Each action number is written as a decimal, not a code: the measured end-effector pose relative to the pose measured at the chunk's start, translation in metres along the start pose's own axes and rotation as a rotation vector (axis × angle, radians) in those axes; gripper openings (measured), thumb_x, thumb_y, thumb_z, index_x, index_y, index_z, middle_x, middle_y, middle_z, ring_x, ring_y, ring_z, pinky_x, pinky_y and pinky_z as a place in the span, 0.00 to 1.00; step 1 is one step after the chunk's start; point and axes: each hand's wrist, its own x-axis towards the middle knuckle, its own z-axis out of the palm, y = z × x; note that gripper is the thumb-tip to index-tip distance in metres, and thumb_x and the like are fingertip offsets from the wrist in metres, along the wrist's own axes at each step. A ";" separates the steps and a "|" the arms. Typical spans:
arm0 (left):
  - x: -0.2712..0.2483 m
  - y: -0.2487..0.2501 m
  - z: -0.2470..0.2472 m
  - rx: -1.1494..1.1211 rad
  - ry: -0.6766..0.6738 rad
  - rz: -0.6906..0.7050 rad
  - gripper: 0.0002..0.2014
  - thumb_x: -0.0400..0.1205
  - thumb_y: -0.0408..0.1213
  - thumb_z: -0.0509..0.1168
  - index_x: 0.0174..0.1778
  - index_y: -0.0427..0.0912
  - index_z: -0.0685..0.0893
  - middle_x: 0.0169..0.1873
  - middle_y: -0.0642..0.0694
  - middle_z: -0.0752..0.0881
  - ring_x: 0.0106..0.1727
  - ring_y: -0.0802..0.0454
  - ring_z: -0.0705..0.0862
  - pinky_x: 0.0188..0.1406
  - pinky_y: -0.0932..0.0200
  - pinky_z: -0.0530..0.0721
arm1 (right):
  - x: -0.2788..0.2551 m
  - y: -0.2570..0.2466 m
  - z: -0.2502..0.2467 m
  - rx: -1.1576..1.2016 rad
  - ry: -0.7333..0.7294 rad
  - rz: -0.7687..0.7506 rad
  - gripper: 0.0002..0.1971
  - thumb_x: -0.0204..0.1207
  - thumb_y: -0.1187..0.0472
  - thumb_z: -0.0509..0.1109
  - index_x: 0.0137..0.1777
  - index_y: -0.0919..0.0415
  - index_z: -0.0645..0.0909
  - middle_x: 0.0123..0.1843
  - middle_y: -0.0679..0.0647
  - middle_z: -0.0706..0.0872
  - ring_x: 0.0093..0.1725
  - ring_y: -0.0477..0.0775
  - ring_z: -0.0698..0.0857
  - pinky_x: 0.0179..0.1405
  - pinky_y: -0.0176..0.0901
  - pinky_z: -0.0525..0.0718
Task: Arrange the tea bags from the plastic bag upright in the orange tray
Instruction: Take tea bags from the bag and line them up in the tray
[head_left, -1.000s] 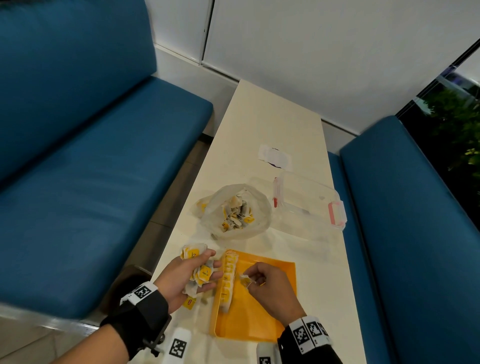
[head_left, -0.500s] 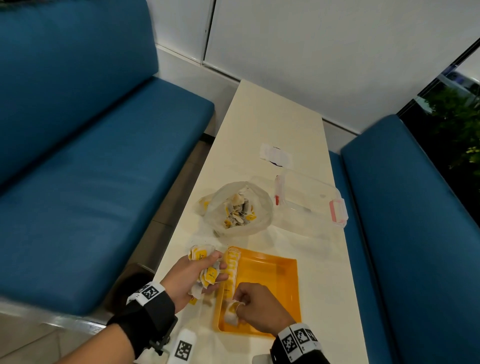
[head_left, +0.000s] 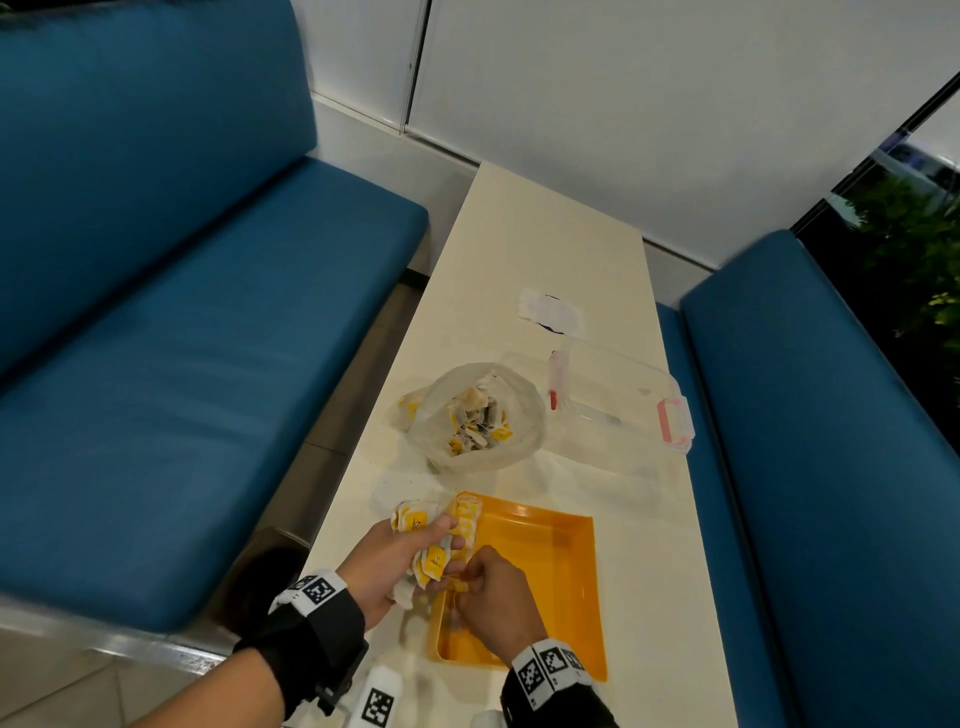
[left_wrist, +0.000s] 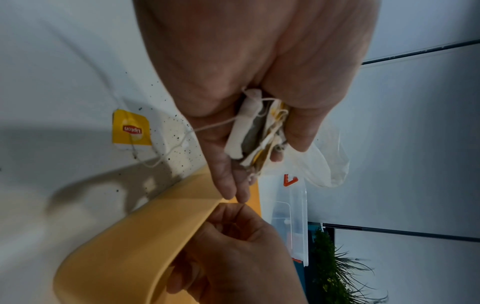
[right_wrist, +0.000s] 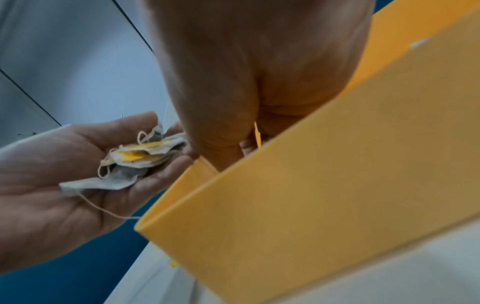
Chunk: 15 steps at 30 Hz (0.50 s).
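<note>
While your left hand (head_left: 387, 564) cups the tea bags (head_left: 427, 551), pinch one with your curled right hand (head_left: 493, 597) and stand it upright in the orange tray (head_left: 558, 582).

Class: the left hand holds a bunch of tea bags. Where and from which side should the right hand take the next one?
Pinch the outermost bag of the tea bags by its free edge past the left hand's fingertips, coming from the tray side: their flat edges fan out there, the palm covering the rest.

The right hand (head_left: 493, 597) has moved from the near left corner of the tray (head_left: 582, 597) up to the left hand (head_left: 395, 561), its fingertips now meeting the bunch of tea bags (head_left: 428, 558) held there.
</note>
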 end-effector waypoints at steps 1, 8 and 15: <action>0.000 0.000 0.000 -0.002 0.000 -0.001 0.17 0.82 0.41 0.73 0.63 0.35 0.87 0.55 0.32 0.91 0.59 0.29 0.89 0.43 0.48 0.88 | 0.000 0.001 0.002 0.006 0.017 0.011 0.11 0.64 0.66 0.68 0.42 0.51 0.74 0.39 0.48 0.85 0.41 0.52 0.87 0.41 0.51 0.88; -0.001 0.000 -0.001 -0.013 0.003 -0.002 0.17 0.81 0.40 0.73 0.62 0.34 0.87 0.54 0.30 0.91 0.61 0.26 0.87 0.40 0.49 0.86 | -0.009 0.005 0.000 -0.152 -0.066 -0.108 0.10 0.66 0.63 0.71 0.34 0.44 0.77 0.40 0.43 0.81 0.41 0.45 0.81 0.40 0.36 0.79; -0.001 -0.001 0.000 -0.035 0.004 -0.002 0.17 0.81 0.39 0.74 0.62 0.32 0.87 0.54 0.28 0.90 0.53 0.31 0.90 0.35 0.51 0.86 | -0.001 0.002 0.011 -0.215 -0.041 -0.124 0.13 0.70 0.66 0.64 0.33 0.44 0.75 0.44 0.49 0.84 0.42 0.49 0.82 0.43 0.40 0.80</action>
